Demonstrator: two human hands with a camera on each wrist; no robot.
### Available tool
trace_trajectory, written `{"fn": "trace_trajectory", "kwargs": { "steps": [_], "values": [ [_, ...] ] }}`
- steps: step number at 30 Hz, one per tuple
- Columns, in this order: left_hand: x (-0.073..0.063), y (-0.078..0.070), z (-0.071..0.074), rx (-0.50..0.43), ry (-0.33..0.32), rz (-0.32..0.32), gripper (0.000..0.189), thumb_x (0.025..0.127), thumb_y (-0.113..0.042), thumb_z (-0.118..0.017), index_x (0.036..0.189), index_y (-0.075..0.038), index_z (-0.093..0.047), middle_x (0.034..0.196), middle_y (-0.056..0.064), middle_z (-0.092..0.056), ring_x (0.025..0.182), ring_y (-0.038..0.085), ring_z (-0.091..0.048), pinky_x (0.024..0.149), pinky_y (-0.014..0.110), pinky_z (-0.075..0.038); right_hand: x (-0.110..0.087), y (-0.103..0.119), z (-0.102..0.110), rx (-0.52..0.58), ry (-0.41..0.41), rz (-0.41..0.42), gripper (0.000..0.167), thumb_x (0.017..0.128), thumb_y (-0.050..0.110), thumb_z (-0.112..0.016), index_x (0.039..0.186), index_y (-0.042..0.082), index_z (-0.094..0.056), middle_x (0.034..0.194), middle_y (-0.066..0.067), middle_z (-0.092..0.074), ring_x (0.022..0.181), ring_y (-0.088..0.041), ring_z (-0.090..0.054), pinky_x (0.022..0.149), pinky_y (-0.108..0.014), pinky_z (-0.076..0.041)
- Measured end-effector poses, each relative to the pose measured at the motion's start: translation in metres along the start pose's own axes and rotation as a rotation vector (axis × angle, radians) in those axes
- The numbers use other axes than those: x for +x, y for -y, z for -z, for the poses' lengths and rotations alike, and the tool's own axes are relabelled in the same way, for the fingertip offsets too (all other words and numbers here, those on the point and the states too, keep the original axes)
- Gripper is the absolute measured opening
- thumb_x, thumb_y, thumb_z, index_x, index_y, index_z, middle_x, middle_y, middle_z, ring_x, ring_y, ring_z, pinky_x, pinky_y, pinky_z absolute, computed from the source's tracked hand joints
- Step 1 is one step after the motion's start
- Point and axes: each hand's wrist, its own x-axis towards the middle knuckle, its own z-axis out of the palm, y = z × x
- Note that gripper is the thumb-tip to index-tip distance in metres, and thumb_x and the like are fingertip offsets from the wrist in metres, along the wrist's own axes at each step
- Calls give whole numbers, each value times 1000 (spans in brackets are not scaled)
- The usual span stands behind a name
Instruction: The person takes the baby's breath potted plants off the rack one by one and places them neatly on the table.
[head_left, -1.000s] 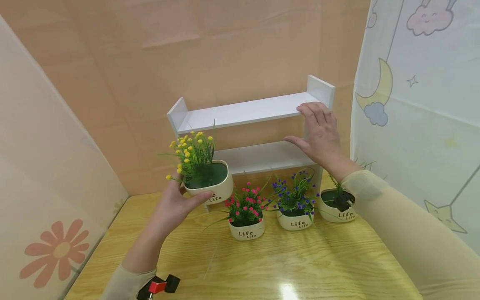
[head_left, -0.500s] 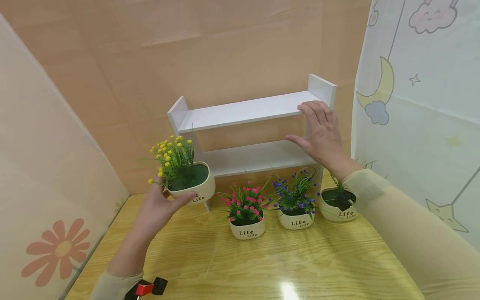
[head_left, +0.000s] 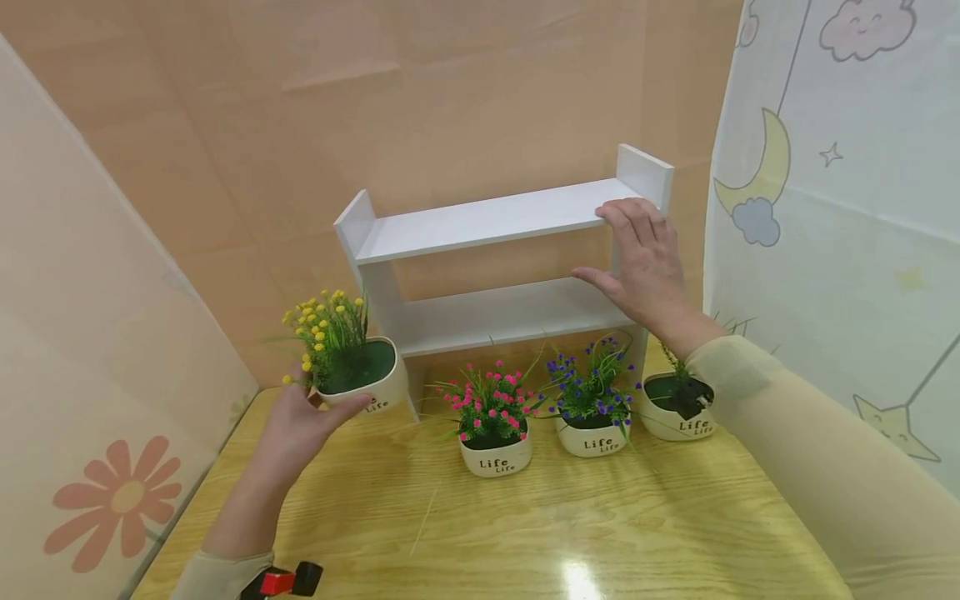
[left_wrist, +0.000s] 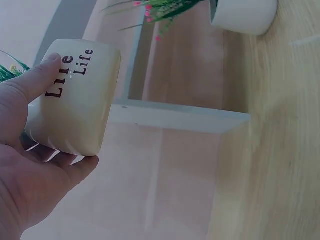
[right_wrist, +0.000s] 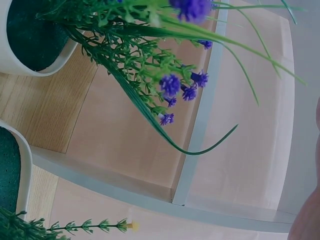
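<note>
My left hand (head_left: pixel 294 429) holds a cream oval flowerpot (head_left: pixel 384 385) with artificial yellow flowers (head_left: pixel 322 325), raised above the table left of the shelf's lower left leg. In the left wrist view the thumb presses the "Life" lettering on the pot (left_wrist: pixel 80 105), and the other fingers support its far side. A white two-tier shelf (head_left: pixel 480 227) stands at the back. My right hand (head_left: pixel 647 268) rests on the front edge of its top board near the right end, thumb stretched out to the left. Only a sliver of this hand (right_wrist: pixel 307 217) shows in the right wrist view.
Along the shelf's foot on the wooden table (head_left: pixel 480 542) stand a pink-flowered pot (head_left: pixel 495 460), a purple-flowered pot (head_left: pixel 594 442) and a third pot (head_left: pixel 671 421), partly behind the right forearm. Printed cloth walls (head_left: pixel 832 250) close in the sides and back.
My left hand has carried the yellow-flowered pot leftward and slightly down, away from the shelf's front. The right hand has stayed on the top board.
</note>
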Motion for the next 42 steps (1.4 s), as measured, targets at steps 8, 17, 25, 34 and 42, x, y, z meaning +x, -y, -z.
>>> {"fn": "trace_trajectory", "kwargs": {
  "steps": [8, 17, 25, 34, 42],
  "values": [
    [-6, 14, -4, -6, 33, 36, 87, 93, -28, -94, 161, -16, -42, 153, 7, -57, 148, 29, -51, 116, 56, -48, 0, 1, 0, 3, -7, 12, 94, 82, 36, -97, 155, 4, -46, 156, -18, -45, 151, -42, -33, 116, -61, -32],
    [-14, 34, -13, 17, 34, 113, 110, 89, -30, -97, 169, -7, -25, 155, 20, -52, 141, 43, -58, 94, 30, -59, 0, 1, 0, 9, 5, 8, 93, 93, 62, -82, 156, 4, -45, 157, -19, -44, 151, -42, -32, 119, -60, -30],
    [-19, 52, -29, 5, 67, 146, 111, 88, -33, -97, 170, -11, -26, 164, 19, -42, 148, 43, -49, 106, 49, -55, 0, 1, 1, 7, 0, 2, 92, 95, 64, -80, 156, 5, -45, 156, -18, -44, 152, -41, -32, 119, -60, -30],
    [-25, 65, -46, 6, 92, 233, 122, 86, -38, -99, 173, -8, -20, 161, 27, -50, 139, 47, -57, 104, 52, -58, 1, 1, 0, -1, 8, 4, 95, 83, 37, -97, 156, 4, -45, 157, -19, -44, 151, -42, -32, 120, -59, -29],
    [-26, 79, -59, -53, 103, 216, 111, 86, -28, -99, 169, -8, -27, 163, 24, -49, 143, 44, -55, 109, 53, -55, 1, 1, 0, -3, 24, -2, 95, 84, 36, -97, 155, 3, -44, 157, -21, -43, 151, -45, -31, 122, -60, -27]
  ]
}}
